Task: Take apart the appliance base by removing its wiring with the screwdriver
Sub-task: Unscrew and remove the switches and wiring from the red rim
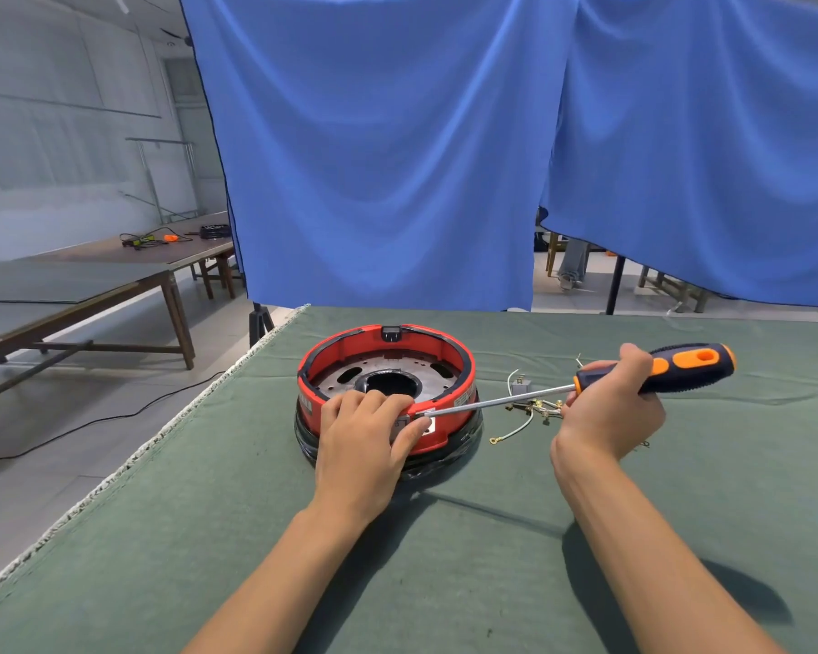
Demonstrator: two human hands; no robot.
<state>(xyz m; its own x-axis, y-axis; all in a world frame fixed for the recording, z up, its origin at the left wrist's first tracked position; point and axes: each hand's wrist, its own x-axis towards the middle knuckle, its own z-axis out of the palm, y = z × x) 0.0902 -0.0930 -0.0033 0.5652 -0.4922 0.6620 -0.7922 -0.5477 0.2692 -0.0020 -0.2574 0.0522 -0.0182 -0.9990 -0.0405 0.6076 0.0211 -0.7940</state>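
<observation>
The appliance base [386, 384], a round red shell with a black lower skirt and a grey metal plate inside, sits open side up on the green-covered bench [515, 535], near its far left corner. A black socket fitting is set in the rim at 12 o'clock.

The left hand [367, 439] rests on the rim at about 6 o'clock, fingers curled over the edge into the shell and thumb pressed on the red outer wall, so it grips the base.

The right hand [612, 408] is wrapped round the black-and-orange handle of the screwdriver [586, 382], fully closed on it. The screwdriver's long axis runs nearly level across the view, rising slightly to the right: the handle end points toward 3 o'clock, and the steel shaft points toward 9 o'clock, its tip meeting the base's near rim just beside the left thumb, at a small white tab.

At 3 o'clock from the base, just beside it on the bench, lies a loose tangle of wiring [530, 410]: thin pale leads with ring terminals and a small grey block. The shaft passes above it.

A blue curtain [397, 158] hangs behind the bench.
</observation>
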